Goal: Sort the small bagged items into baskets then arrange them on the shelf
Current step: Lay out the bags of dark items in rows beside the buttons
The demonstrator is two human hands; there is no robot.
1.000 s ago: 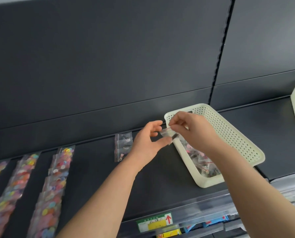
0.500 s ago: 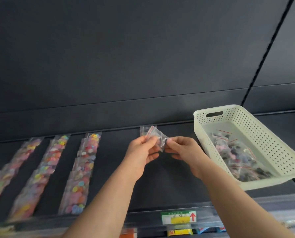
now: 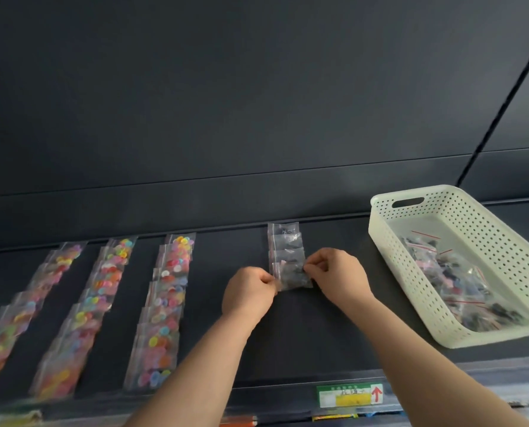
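The left hand (image 3: 251, 292) and right hand (image 3: 338, 277) each pinch an edge of one small clear zip bag (image 3: 292, 277) of dark bits. They hold it low over the dark shelf (image 3: 334, 334), at the near end of a short column of like bags (image 3: 284, 241). Three long rows of clear bags (image 3: 167, 309) filled with bright buttons lie to the left and look finished, but the cream perforated plastic basket (image 3: 488, 241) on the right holds a heap of dark-filled bags (image 3: 466, 291), so I'd judge this fourth row barely begun.

Light: dim, even, soft shadows | Blur: clear bags of coloured buttons (image 3: 1, 337) smear at left edge | Edges: wide-angle bend
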